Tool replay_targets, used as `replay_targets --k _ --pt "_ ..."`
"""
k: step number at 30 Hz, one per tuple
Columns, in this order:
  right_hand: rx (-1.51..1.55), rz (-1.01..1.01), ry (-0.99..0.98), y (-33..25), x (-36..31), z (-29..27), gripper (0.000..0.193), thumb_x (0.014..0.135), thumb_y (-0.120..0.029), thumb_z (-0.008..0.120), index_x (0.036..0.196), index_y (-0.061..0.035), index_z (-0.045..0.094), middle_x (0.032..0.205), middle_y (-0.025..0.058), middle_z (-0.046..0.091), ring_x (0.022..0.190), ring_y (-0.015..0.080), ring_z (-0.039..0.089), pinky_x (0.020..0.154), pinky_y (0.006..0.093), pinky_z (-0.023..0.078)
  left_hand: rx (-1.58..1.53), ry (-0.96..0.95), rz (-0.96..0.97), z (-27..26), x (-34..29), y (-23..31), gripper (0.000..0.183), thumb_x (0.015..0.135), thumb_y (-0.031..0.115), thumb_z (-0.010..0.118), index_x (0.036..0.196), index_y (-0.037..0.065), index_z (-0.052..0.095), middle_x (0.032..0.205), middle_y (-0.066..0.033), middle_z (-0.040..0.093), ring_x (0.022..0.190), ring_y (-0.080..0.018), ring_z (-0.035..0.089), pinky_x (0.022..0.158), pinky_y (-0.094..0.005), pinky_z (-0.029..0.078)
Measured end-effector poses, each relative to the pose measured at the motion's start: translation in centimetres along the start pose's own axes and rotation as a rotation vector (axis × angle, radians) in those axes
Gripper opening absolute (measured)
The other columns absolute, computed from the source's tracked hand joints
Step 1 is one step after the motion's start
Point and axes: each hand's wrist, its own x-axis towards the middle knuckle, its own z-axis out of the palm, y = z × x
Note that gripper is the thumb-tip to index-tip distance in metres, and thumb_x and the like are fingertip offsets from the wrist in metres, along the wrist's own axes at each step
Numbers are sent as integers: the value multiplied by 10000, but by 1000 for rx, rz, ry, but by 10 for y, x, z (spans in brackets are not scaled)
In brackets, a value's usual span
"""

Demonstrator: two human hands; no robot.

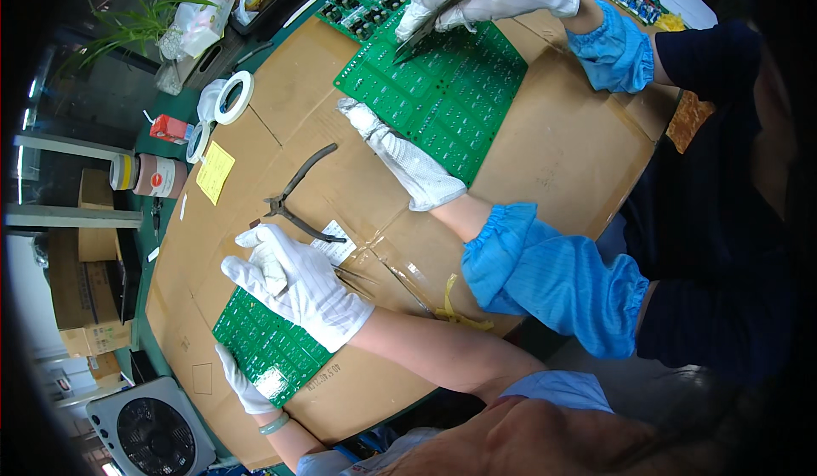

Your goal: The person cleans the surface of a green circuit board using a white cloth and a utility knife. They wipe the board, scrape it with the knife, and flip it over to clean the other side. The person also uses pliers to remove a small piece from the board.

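Observation:
My left hand point(244, 382), in a white glove, grips the near left edge of a green circuit board point(289, 348). My right hand point(302, 285), also gloved in white, is over the board's far part and hides some of it. Its fingers are curled in together; whatever they may hold is hidden. Just beyond it, a pair of cutting pliers point(294, 191) lies spread on the cardboard, one handle over a white paper label point(334, 242).
A co-worker with blue sleeves point(545, 263) works at the right, gloved hands at a larger green board point(442, 93), a dark tool in one. Cardboard point(545, 170) covers the table. Tape rolls point(234, 97), a yellow note point(215, 172) and a fan point(153, 433) are at the left.

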Motion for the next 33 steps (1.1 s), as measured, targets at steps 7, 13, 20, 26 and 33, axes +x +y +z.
replay_targets --k 7,13,20,26,33 --pt "-12 -43 51 0 2 -1 351 857 -327 732 989 -65 540 542 29 493 463 190 516 463 329 436 25 -31 5 -4 2 2 644 1003 514 379 1447 47 375 1445 -148 450 1295 -321 473 1082 -510 393" --pt "-24 -58 50 1 1 0 337 863 -318 727 984 -64 542 539 30 490 462 190 516 463 324 434 11 7 -23 -1 0 1 650 1001 516 388 1450 47 370 1449 -143 446 1286 -310 483 1070 -494 411" --pt "5 -13 -38 -2 0 -4 321 895 -274 699 1076 -57 548 583 11 490 523 149 523 541 309 460 59 -16 -11 -5 1 4 645 1000 512 399 1454 56 366 1447 -141 447 1279 -307 490 1067 -484 416" --pt "12 -74 -11 -7 4 -13 302 937 -221 635 1124 3 556 846 109 617 740 203 621 675 305 509 52 -22 -8 5 -2 1 631 1004 503 393 1449 56 374 1433 -144 462 1258 -315 508 1050 -503 430" --pt "177 -208 94 -6 12 -21 258 985 -93 482 1158 89 541 1092 178 620 963 231 641 807 311 522 90 6 30 -4 -1 1 599 1008 496 389 1416 60 424 1401 -146 495 1231 -315 532 1021 -503 459"
